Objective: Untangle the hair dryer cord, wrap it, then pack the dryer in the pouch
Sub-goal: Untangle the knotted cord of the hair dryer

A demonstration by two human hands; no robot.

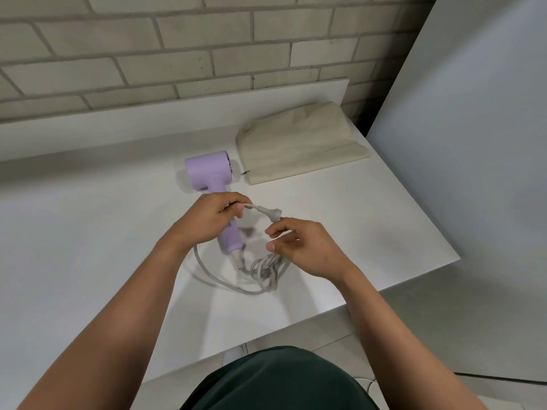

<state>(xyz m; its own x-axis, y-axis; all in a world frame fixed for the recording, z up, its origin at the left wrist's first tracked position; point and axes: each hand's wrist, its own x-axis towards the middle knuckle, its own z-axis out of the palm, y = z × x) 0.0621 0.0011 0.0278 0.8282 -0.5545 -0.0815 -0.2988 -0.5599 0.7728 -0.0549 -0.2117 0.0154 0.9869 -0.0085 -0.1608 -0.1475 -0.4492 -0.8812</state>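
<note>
Beige pouch lies flat beside lilac dryer.

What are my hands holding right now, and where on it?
Left hand pinches the grey cord just behind its plug. Right hand hovers at the plug's tip; whether it grips cannot be told.

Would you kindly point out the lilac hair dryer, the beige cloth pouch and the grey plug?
lilac hair dryer [207,168]: head view, barrel.
beige cloth pouch [299,146]: head view, fabric middle.
grey plug [270,212]: head view, plug body.
</note>
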